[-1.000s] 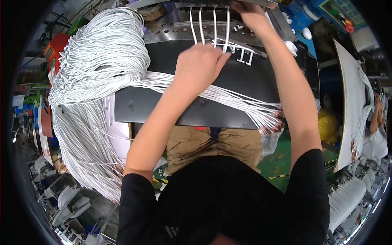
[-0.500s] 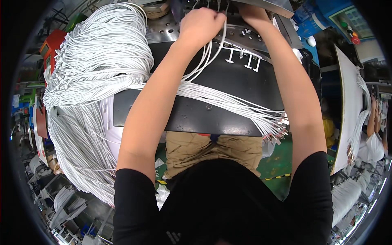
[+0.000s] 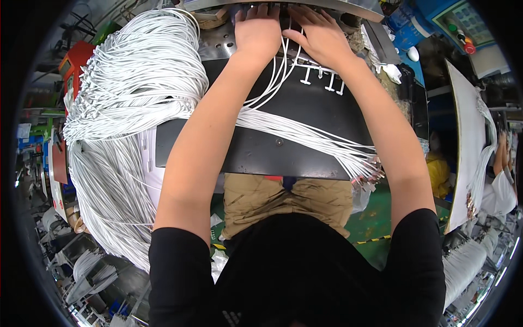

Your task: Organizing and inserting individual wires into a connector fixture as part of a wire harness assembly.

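At the far edge of the black work surface (image 3: 256,158), both hands reach to a metal machine with their fingers stretched forward. My left hand (image 3: 258,37) lies palm down, fingers a little apart, its fingertips by the machine's upper plate (image 3: 348,7). Beside it my right hand (image 3: 320,38) is spread flat, the thumb pointing toward the left hand. Several white cables (image 3: 279,79) run from between the hands down to the surface. Just below the right hand lies a white branched plastic piece (image 3: 321,75) with T-shaped ends. What is under the palms is hidden.
A large heap of white cables (image 3: 144,65) fills the left side and hangs over the edge. A cable bundle (image 3: 294,131) stretches rightward to its connector ends (image 3: 366,170). Blue containers (image 3: 406,32) stand at the far right; a pale board (image 3: 463,147) is beyond my right arm.
My left hand has gone from a closed grip near the cables to lying flat with fingers extended. My right hand has come left and out from under the plate, next to the left.
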`<state>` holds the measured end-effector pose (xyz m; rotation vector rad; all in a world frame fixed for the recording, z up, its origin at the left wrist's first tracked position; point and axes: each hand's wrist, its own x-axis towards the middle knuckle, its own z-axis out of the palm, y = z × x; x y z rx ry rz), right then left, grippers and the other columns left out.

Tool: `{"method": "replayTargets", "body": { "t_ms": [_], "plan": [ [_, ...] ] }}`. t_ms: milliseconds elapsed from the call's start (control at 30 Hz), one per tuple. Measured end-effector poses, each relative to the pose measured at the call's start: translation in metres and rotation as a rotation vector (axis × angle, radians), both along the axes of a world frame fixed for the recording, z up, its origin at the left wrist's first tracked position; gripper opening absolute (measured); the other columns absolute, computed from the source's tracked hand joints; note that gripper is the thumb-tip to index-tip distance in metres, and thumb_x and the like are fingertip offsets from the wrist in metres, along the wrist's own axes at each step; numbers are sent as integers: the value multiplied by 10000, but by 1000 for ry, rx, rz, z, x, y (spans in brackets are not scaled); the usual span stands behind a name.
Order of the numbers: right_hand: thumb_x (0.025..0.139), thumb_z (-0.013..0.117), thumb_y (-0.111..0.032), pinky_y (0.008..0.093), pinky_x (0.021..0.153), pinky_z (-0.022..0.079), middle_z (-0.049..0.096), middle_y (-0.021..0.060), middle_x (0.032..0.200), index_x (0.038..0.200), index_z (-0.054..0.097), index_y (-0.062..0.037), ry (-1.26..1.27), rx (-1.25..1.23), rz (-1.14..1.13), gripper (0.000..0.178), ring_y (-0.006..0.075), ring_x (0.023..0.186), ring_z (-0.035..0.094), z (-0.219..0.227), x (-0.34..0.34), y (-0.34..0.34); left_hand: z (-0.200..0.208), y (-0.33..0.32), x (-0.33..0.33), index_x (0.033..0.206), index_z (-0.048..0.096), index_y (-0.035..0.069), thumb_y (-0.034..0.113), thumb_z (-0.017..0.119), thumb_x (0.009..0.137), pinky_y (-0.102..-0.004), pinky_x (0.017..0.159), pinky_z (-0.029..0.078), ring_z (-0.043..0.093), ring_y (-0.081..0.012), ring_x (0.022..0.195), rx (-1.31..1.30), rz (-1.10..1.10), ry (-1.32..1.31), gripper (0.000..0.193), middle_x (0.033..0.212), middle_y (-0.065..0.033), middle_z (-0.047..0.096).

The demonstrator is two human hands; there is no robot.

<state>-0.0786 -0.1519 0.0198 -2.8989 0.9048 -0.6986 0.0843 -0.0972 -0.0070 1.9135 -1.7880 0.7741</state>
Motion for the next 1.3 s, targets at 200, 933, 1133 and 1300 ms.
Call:
{"method": "replayTargets", "body": {
  "t_ms": [200,933,1133,1300],
  "plan": [
    [959,587,-374,447,1042,405,610,183,1304,1300,590,7,-67,-78,-274,512,301,1236,552,24,4,35,-8,0,-3,1291,588,10,224,563,842,-533,1084,359,552,-311,1242,-42,32,39,497,1280,-175,612],
    [992,514,-54,259,573,417,574,31,737,841,597,-4,-538,542,-570,179,102,651,519,-109,-260,271,-65,359,-27,856,634,15,311,533,1039,-259,608,500,645,-168,672,398,-98,2303,362,782,-104,683],
    [925,534,3,277,705,565,716,135,959,1094,656,40,-706,1348,-624,212,180,763,695,-116,-196,289,-113,359,-11,871,651,14,209,573,1009,-269,655,509,647,-154,684,-137,257,2033,251,749,-79,683],
    [956,577,-59,337,833,545,747,92,905,1072,671,12,-407,1135,-587,165,209,805,680,-107,-210,284,-118,360,-8,870,653,19,145,566,992,-272,676,517,645,-153,698,-86,315,1953,195,763,-68,682]
  ]
}}
